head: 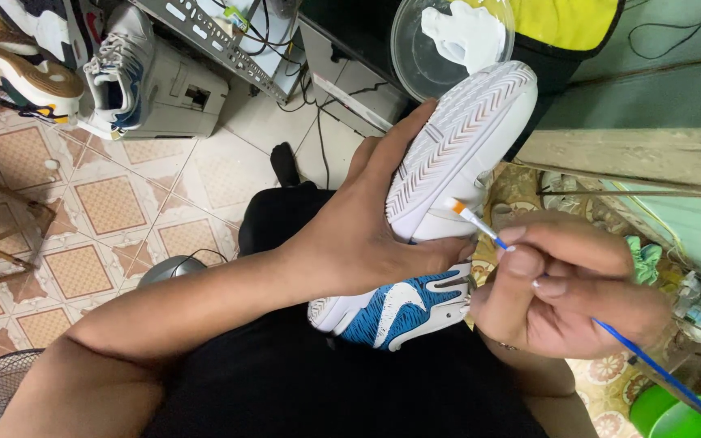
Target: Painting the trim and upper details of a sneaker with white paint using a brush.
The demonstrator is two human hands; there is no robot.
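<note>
Left hand (367, 235) grips sneaker (448, 154); right hand (561, 284) pinches paintbrush (480, 227), tip touching sole.

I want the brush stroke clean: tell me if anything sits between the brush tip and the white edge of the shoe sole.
Nothing visible does. The right hand holds the thin blue paintbrush, and its orange tip lies right at the white sole edge. The left hand holds the shoe from the other side, its fingers clear of that spot.

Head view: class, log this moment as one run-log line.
left hand: grips white-soled sneaker | right hand: holds blue paintbrush | brush tip: at sole edge
</note>
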